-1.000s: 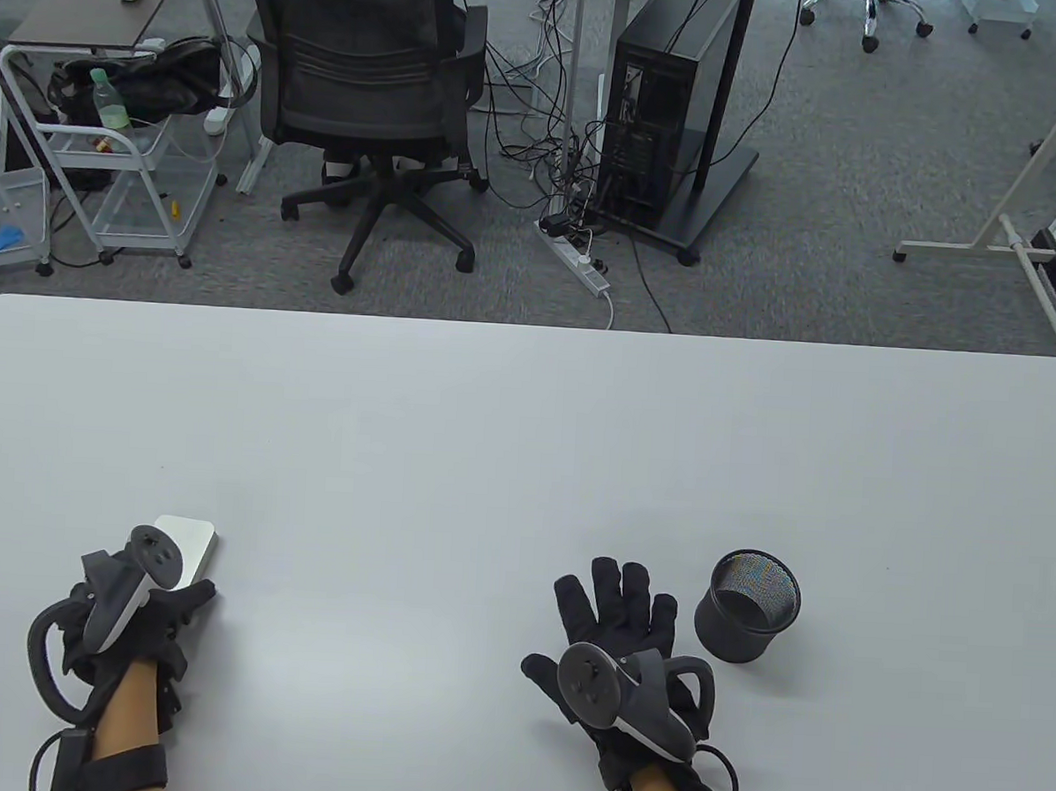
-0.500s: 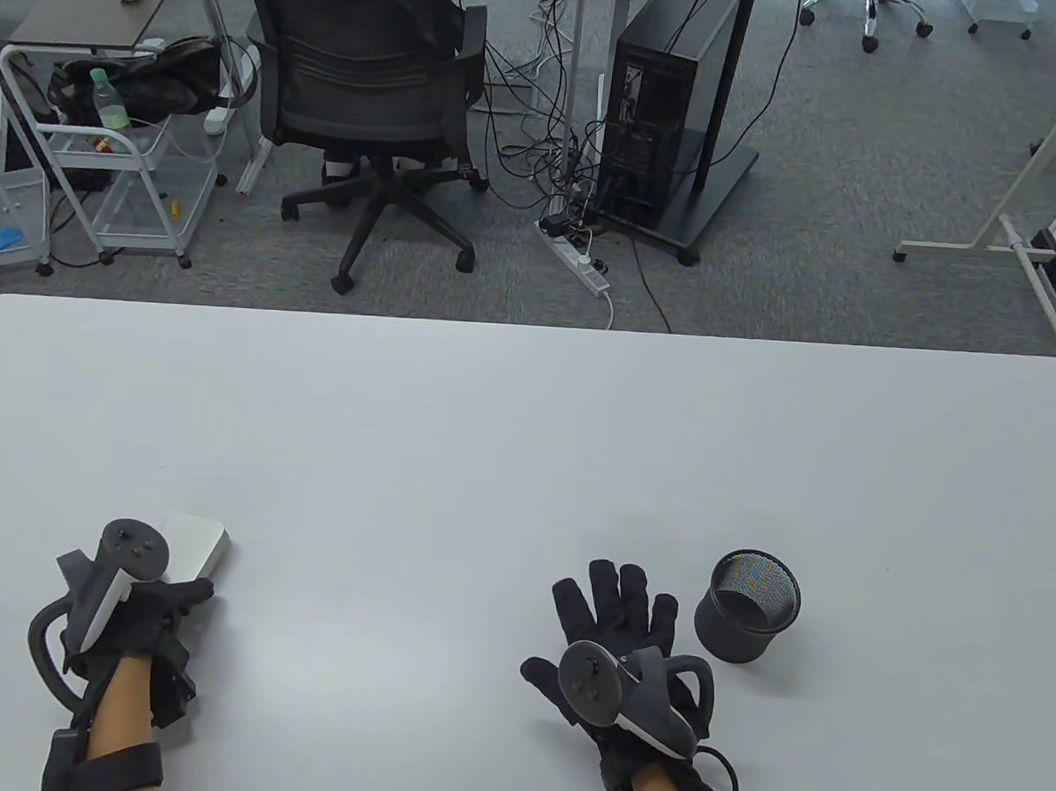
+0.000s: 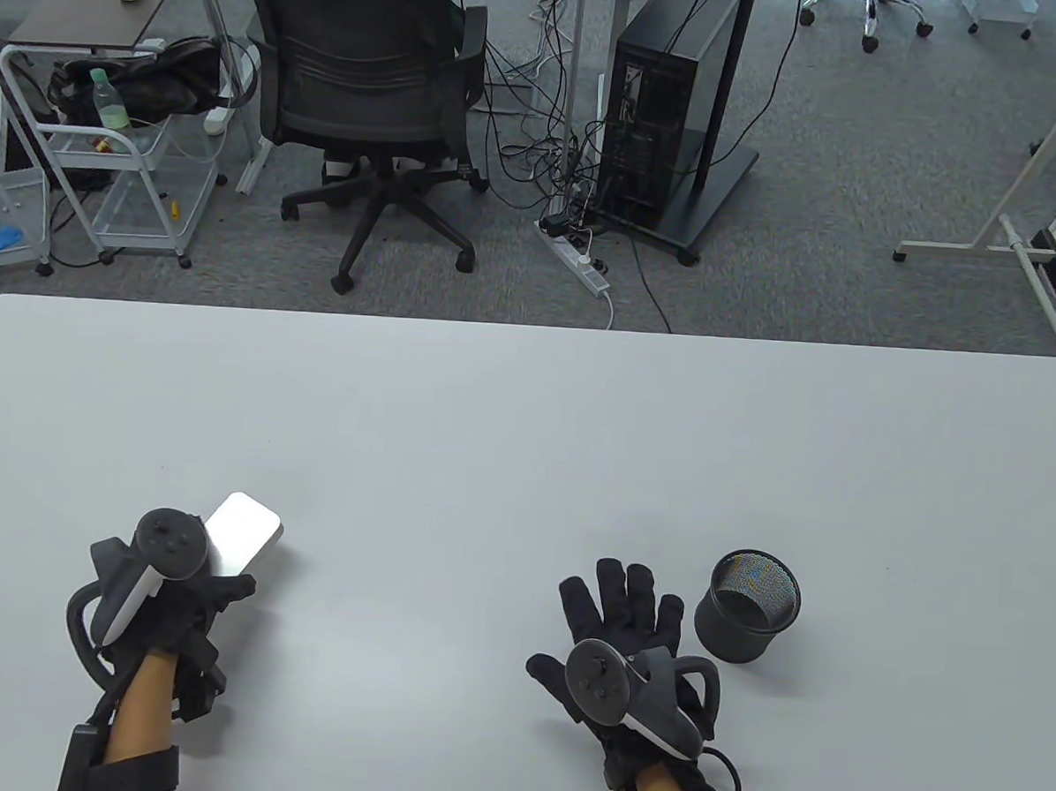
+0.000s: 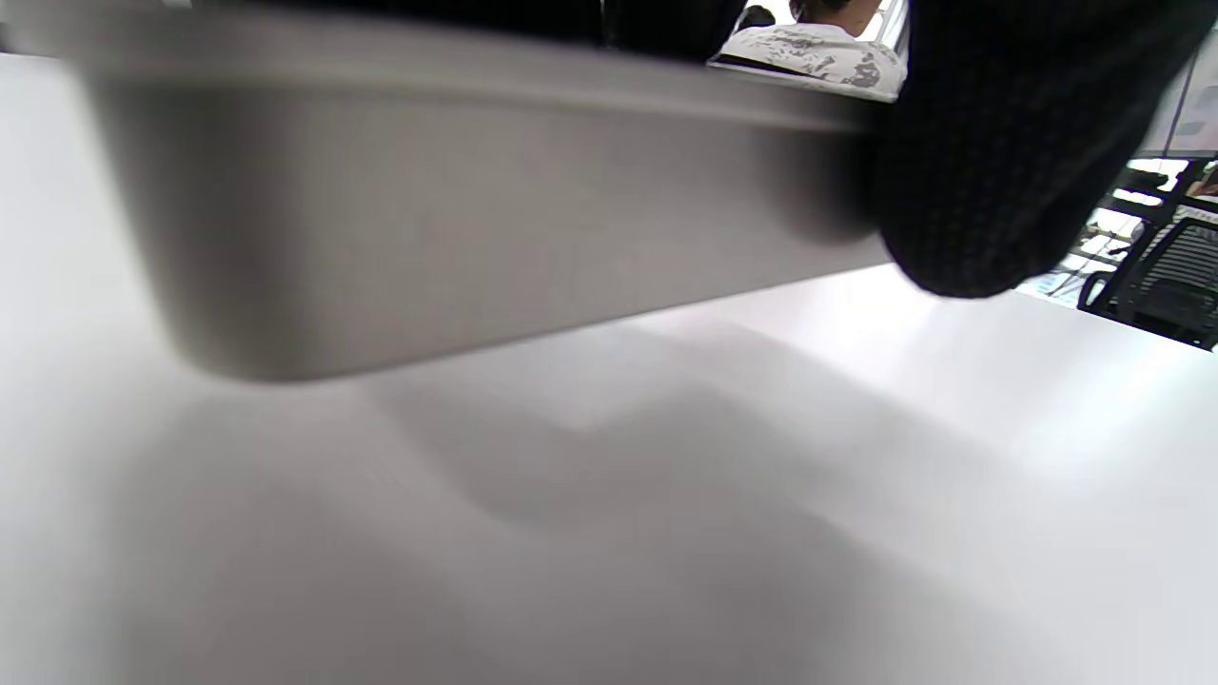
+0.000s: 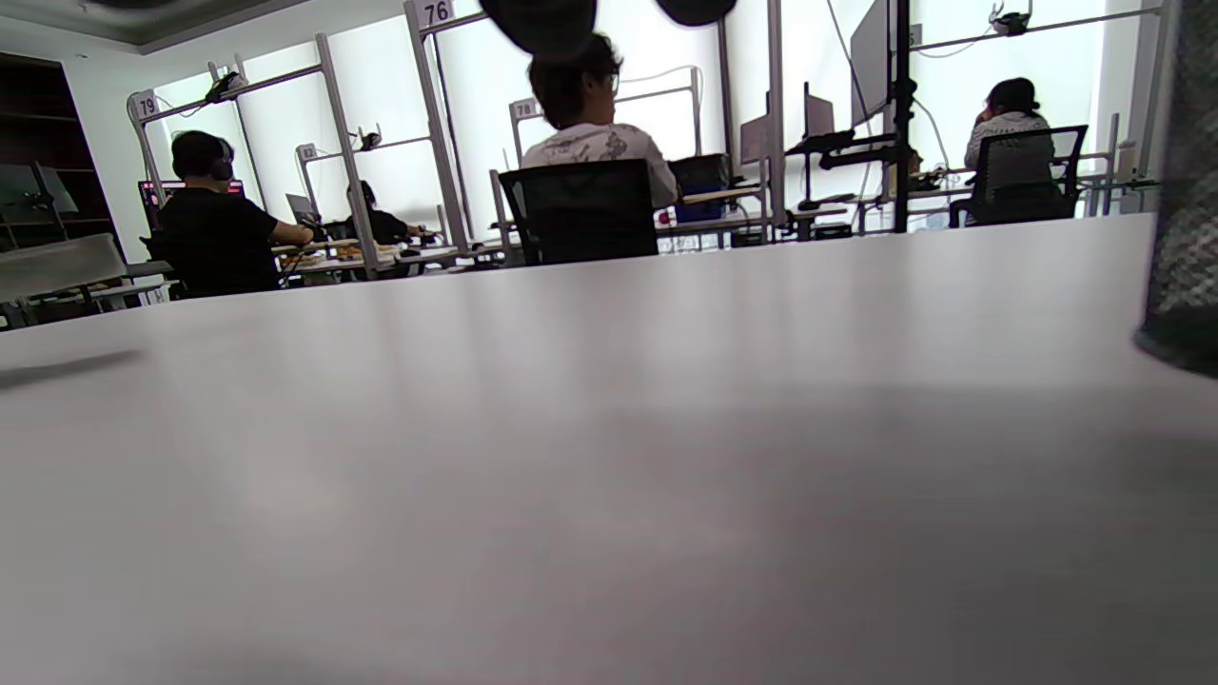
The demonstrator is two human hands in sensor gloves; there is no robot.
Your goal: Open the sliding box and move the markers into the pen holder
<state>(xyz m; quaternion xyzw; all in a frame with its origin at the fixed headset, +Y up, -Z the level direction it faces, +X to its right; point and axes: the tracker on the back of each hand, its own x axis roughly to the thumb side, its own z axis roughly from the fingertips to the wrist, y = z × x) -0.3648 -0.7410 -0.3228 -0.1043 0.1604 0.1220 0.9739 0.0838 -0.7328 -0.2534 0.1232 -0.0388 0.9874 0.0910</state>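
Landmark: pen holder [image 3: 748,606], black mesh cup, upright on the white table [image 3: 527,413] near its front right.

Item 1. Left hand [image 3: 183,603], gloved, tracker on its back, far left of the pen holder. Fingers curled round the near end of the sliding box [image 3: 240,533]. In the left wrist view a gloved fingertip [image 4: 990,162] presses the box's side.

Item 2. Sliding box, silver-white, closed, rounded corners. Held clear of the table, its shadow below it in the left wrist view [image 4: 476,219]; far end angled toward the pen holder's side. No label legible.

Item 3. Right hand [image 3: 626,626], just left of the pen holder, not touching it. Palm down on the table, fingers straight and spread, grasping nothing.

Item 4. Background, right wrist view: numbered placards "76" [image 5: 437,12] and "79" [image 5: 146,104] on frame posts behind seated people.
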